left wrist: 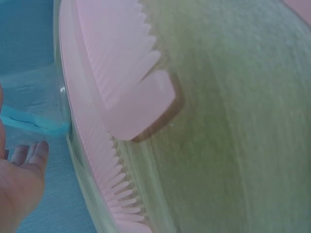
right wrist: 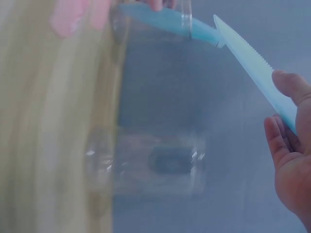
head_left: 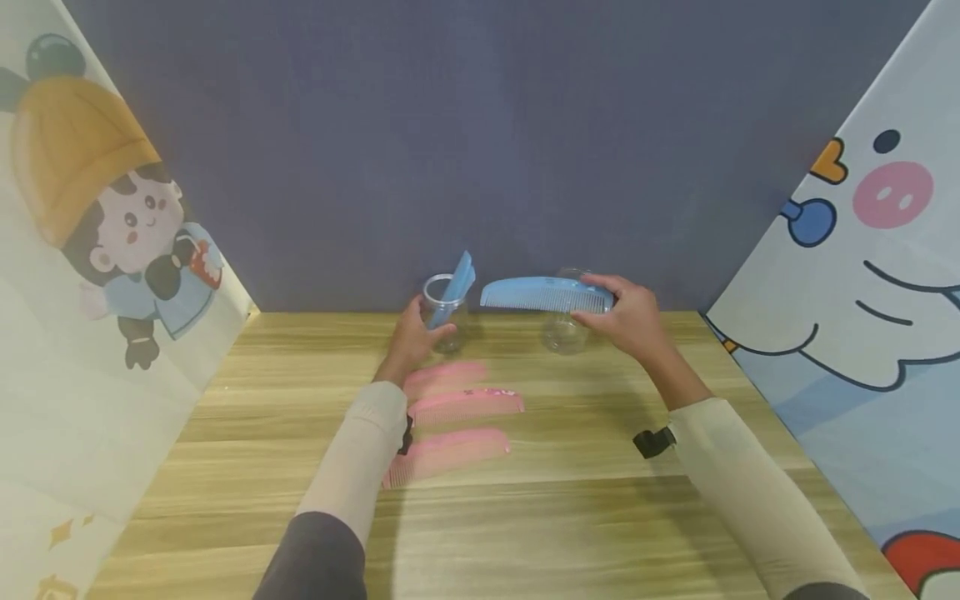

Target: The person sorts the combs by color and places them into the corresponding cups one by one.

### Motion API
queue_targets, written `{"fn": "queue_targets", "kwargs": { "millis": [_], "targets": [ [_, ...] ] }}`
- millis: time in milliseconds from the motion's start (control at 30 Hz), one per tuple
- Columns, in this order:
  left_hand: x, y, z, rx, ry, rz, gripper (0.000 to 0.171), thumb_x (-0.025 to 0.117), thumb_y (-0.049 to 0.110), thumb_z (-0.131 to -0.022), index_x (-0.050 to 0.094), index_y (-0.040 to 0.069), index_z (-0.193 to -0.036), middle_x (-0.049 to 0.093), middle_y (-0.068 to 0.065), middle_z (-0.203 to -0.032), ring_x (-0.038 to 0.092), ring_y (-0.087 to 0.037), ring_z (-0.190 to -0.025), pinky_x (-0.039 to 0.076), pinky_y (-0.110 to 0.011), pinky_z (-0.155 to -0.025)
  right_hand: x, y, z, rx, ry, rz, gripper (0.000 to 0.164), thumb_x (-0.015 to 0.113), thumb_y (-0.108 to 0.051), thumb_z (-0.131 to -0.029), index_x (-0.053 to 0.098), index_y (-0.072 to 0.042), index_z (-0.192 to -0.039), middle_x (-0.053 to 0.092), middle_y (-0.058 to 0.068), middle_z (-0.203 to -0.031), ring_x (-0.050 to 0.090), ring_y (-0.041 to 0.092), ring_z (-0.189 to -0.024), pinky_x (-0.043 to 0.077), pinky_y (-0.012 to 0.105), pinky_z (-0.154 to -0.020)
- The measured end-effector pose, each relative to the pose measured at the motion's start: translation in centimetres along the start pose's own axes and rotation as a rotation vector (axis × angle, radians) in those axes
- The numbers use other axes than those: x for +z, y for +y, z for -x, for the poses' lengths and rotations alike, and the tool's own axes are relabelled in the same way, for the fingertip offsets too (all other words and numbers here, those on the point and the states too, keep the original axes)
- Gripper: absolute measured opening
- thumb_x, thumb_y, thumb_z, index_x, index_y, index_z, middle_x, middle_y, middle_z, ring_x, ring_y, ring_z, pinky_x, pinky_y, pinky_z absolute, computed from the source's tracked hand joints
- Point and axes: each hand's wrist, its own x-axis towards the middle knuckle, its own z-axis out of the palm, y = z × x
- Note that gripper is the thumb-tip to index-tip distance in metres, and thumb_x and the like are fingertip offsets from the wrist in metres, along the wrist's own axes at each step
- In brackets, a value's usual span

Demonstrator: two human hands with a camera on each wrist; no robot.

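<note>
My left hand (head_left: 414, 340) grips a clear jar (head_left: 454, 340) from its left side, thumb across the front. Inside it leans blue comb plastic (head_left: 455, 290), its top sticking out past the rim. With thumb and fingers my right hand (head_left: 628, 315) pinches one end of another blue comb (head_left: 536, 292), teeth down in the head view. This comb is held level in the air, overlapping a second clear jar (head_left: 564, 337) that stands behind it. In the right wrist view, the held comb's free end (right wrist: 224, 28) comes close to the comb top at the left jar.
Three pink combs lie on the wooden table in front of the left jar: a far one (head_left: 450, 374), a middle one (head_left: 468, 405) and a near one (head_left: 457, 450). A dark grey panel (head_left: 480, 150) stands behind, with printed cartoon panels on both sides.
</note>
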Motion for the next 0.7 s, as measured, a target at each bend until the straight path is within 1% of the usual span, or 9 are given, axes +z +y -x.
{"fn": "queue_targets", "kwargs": {
  "millis": [67, 100, 167, 200, 267, 300, 400, 600, 700],
  "targets": [
    [-0.1, 0.0, 0.0, -0.003, -0.006, 0.004, 0.094, 0.083, 0.034, -0.085, 0.030, 0.007, -0.158, 0.044, -0.019, -0.157, 0.044, -0.037, -0.143, 0.037, -0.053, -0.121, 0.2, -1.3, -1.2, -0.003, -0.018, 0.015, 0.060, 0.084, -0.034, -0.085, 0.064, -0.015, -0.138, 0.062, 0.016, -0.141, 0.053, 0.027, -0.076, 0.045, 0.035, -0.062],
    [-0.1, 0.0, 0.0, -0.005, -0.010, 0.003, 0.094, 0.083, 0.034, -0.085, 0.029, 0.006, -0.158, 0.044, -0.019, -0.157, 0.044, -0.038, -0.144, 0.037, -0.053, -0.121, 0.3, -1.9, -1.8, -0.010, -0.026, 0.025, 0.060, 0.083, -0.034, -0.085, 0.063, -0.015, -0.139, 0.062, 0.016, -0.141, 0.057, 0.029, -0.082, 0.047, 0.039, -0.066],
    [-0.2, 0.1, 0.0, -0.010, -0.015, -0.001, 0.094, 0.082, 0.034, -0.086, 0.029, 0.007, -0.158, 0.044, -0.019, -0.157, 0.044, -0.038, -0.144, 0.037, -0.053, -0.121, 0.5, -3.1, -3.0, -0.030, -0.038, 0.050, 0.061, 0.084, -0.033, -0.085, 0.063, -0.015, -0.139, 0.061, 0.015, -0.142, 0.063, 0.033, -0.099, 0.053, 0.046, -0.079],
    [-0.3, 0.1, 0.0, -0.010, -0.018, -0.001, 0.094, 0.082, 0.033, -0.086, 0.028, 0.007, -0.158, 0.043, -0.019, -0.158, 0.043, -0.038, -0.145, 0.036, -0.053, -0.122, 0.6, -3.7, -3.7, -0.045, -0.044, 0.062, 0.061, 0.084, -0.032, -0.085, 0.063, -0.015, -0.139, 0.061, 0.016, -0.143, 0.063, 0.035, -0.110, 0.053, 0.049, -0.089],
    [-0.3, 0.2, 0.0, -0.011, -0.018, 0.001, 0.094, 0.082, 0.033, -0.087, 0.028, 0.007, -0.159, 0.043, -0.018, -0.157, 0.043, -0.037, -0.145, 0.036, -0.053, -0.122, 0.8, -4.6, -4.7, -0.075, -0.058, 0.084, 0.062, 0.084, -0.031, -0.084, 0.062, -0.014, -0.139, 0.060, 0.016, -0.144, 0.059, 0.037, -0.127, 0.051, 0.054, -0.102],
    [-0.3, 0.2, 0.0, -0.012, -0.017, 0.001, 0.094, 0.082, 0.034, -0.087, 0.028, 0.008, -0.159, 0.043, -0.018, -0.157, 0.043, -0.037, -0.145, 0.036, -0.053, -0.122, 0.9, -5.0, -5.3, -0.090, -0.066, 0.093, 0.062, 0.084, -0.030, -0.084, 0.062, -0.013, -0.139, 0.060, 0.017, -0.144, 0.056, 0.038, -0.131, 0.049, 0.055, -0.106],
    [-0.4, 0.2, 0.0, -0.006, -0.013, 0.010, 0.094, 0.081, 0.034, -0.087, 0.027, 0.008, -0.159, 0.043, -0.018, -0.158, 0.043, -0.037, -0.145, 0.036, -0.054, -0.122, 1.2, -6.2, -6.6, -0.134, -0.096, 0.122, 0.062, 0.085, -0.029, -0.084, 0.062, -0.010, -0.139, 0.060, 0.018, -0.144, 0.056, 0.038, -0.131, 0.049, 0.054, -0.108],
    [-0.4, 0.0, -0.1, -0.011, -0.013, 0.002, 0.093, 0.082, 0.034, -0.087, 0.029, 0.008, -0.158, 0.045, -0.019, -0.156, 0.046, -0.037, -0.142, 0.038, -0.054, -0.120, 1.6, -8.3, -8.6, -0.170, -0.161, 0.149, 0.064, 0.083, -0.025, -0.086, 0.058, -0.007, -0.142, 0.056, 0.018, -0.147, 0.053, 0.036, -0.134, 0.048, 0.051, -0.110],
    [-0.2, -0.1, -0.1, -0.016, -0.015, 0.010, 0.092, 0.082, 0.034, -0.086, 0.030, 0.008, -0.158, 0.046, -0.018, -0.155, 0.046, -0.037, -0.142, 0.039, -0.054, -0.119, 1.9, -9.2, -9.4, -0.205, -0.148, 0.140, 0.067, 0.081, -0.022, -0.086, 0.054, -0.007, -0.145, 0.056, 0.016, -0.148, 0.054, 0.034, -0.134, 0.046, 0.049, -0.112]
  ]
}}
